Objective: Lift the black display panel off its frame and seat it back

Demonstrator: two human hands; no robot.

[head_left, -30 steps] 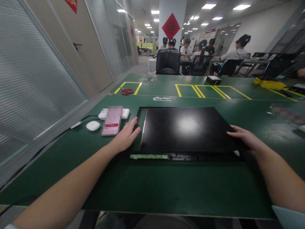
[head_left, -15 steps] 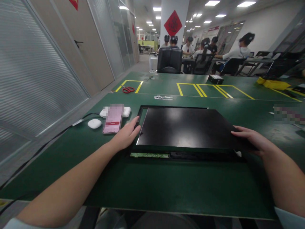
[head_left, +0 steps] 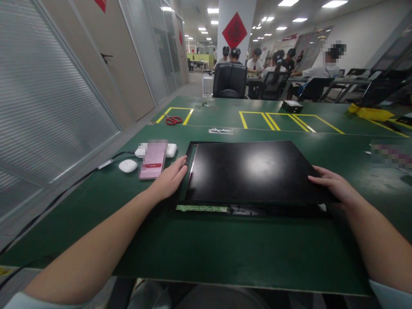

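A large black display panel (head_left: pixel 251 171) lies over a black frame (head_left: pixel 190 150) on the green table (head_left: pixel 225 249), with a narrow green circuit strip (head_left: pixel 201 208) showing along its near edge. My left hand (head_left: pixel 170 178) rests against the frame's left side, fingers together and stretched forward. My right hand (head_left: pixel 333 186) grips the panel's right edge, thumb on top and fingers curled under it. The panel sits slightly askew in the frame, with a thin gap at the left.
A phone (head_left: pixel 152 159), a white earbud case (head_left: pixel 128 165) and a cable lie left of the frame. Red scissors (head_left: pixel 173 120) and small white parts (head_left: pixel 220 130) sit farther back among yellow floor-tape boxes. Several people sit at tables beyond a black chair (head_left: pixel 229 80).
The panel's far edge dropped and the panel shifted left, narrowing the gap over the frame. Both hands stayed on the sides.
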